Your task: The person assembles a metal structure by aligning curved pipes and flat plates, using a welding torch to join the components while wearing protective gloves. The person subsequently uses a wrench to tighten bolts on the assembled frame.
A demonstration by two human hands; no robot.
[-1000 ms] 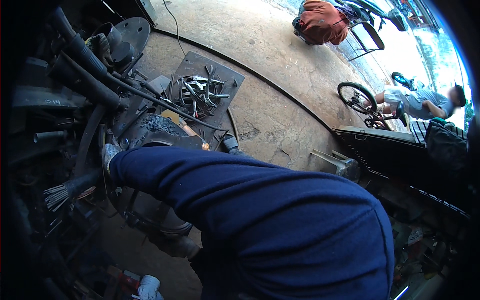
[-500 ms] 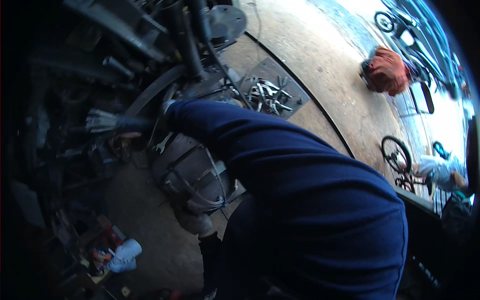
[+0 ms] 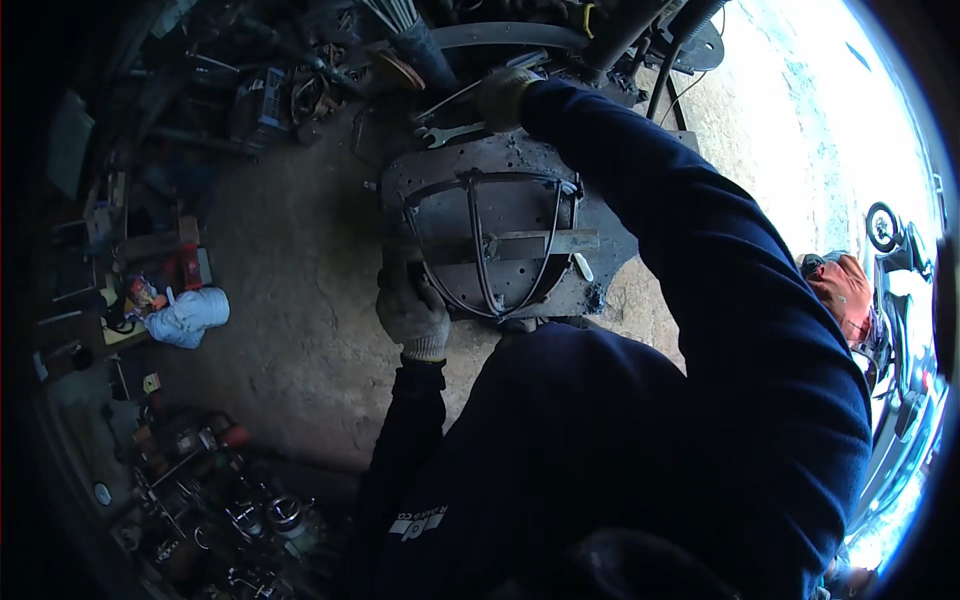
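This is a metal workshop; a wrench (image 3: 450, 132), drilled steel worktop (image 3: 455, 163) and bundled rods (image 3: 395, 14) show it.

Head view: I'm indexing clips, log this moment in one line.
left hand: gloved, at flat bar; right hand: gloved, near open-end wrench; bent-rod frame: on metal table

The desk (image 3: 450, 160) before me has a dark metal top, dotted with small holes and rough at its near right corner. On it lies a frame (image 3: 477, 220) of dark, thin rods, a curved hoop with ribs across it. A flat metal bar (image 3: 572, 241) crosses the frame and sticks out past its right side; how it passes the rods I cannot tell. Near that end sits a small pale piece (image 3: 583, 267). At the far edge, an open-ended wrench (image 3: 440, 135) shows beside my right fingers (image 3: 497, 98).
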